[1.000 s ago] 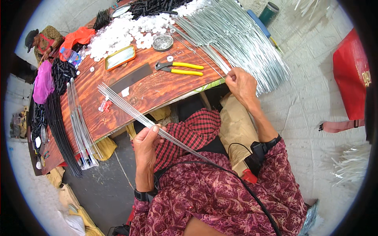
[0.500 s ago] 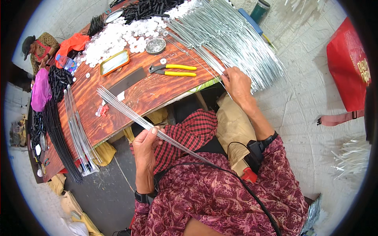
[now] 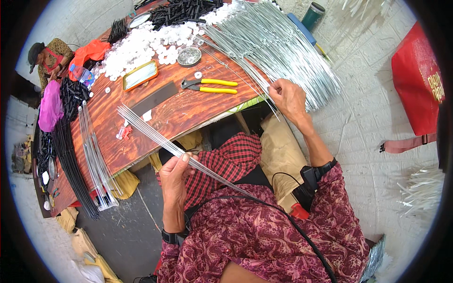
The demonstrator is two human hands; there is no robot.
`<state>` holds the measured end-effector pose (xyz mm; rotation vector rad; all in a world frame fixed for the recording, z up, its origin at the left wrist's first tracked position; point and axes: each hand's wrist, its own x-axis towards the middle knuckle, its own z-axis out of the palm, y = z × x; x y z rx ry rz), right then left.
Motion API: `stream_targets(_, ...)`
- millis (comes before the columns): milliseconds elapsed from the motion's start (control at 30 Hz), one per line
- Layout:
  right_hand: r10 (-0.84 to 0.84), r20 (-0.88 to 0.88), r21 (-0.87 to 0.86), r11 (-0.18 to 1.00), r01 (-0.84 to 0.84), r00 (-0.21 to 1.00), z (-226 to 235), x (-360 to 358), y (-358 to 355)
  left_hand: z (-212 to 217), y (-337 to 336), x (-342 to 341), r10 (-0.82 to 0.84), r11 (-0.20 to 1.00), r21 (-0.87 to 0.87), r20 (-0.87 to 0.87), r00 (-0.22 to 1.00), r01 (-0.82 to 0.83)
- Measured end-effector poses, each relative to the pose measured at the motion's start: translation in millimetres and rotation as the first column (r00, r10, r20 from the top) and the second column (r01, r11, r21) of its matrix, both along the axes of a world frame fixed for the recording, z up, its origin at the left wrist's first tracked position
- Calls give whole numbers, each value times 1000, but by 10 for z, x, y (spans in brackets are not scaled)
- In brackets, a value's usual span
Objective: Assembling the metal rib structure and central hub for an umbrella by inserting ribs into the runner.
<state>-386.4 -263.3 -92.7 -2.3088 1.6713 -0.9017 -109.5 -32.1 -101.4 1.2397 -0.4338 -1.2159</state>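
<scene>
My left hand [image 3: 174, 177] is closed around a slim bundle of thin silvery metal wires [image 3: 151, 134], thumb on top. The bundle slants from above the table's front edge back toward my body, its far ends slightly fanned. My right hand [image 3: 290, 99] is at the right front edge of the table, thumb and fingertips pinched together; what they hold, if anything, is too small to tell. Beside those fingertips lies a large spread pile of similar wires [image 3: 283, 56]. A few loose wires from it reach past the table edge just under the right hand.
Yellow-handled pliers [image 3: 210, 86], a dark flat bar [image 3: 155, 97], a shallow yellow-rimmed tray [image 3: 140, 75] and a round dish [image 3: 189, 56] lie on the wooden table [image 3: 188, 111]. White plastic rings [image 3: 137, 49] and black tubes [image 3: 186, 12] are heaped behind. Another person [image 3: 49, 61] sits at far left.
My right hand has shifted slightly right and its fingers have curled in tighter beside the wire pile. My left hand keeps its hold on the bundle, nearly still.
</scene>
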Motion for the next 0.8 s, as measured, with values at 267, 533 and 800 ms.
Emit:
stream_targets(267, -14, -27, -93, 996, 11, 1000, 208, -34, -16, -4, -3, 7, 7, 1000, 0, -3, 1000, -7)
stream_targets(533, 30, -28, 96, 995, -27, 999, 127, -103, -71, -21, 11, 8, 13, 1000, -1, 9, 1000, -13)
stream_targets(800, 20, 252, 366, 923, -114, 968, -86, -63, -95, -24, 36, 3, 12, 1000, 19, 4, 1000, -12)
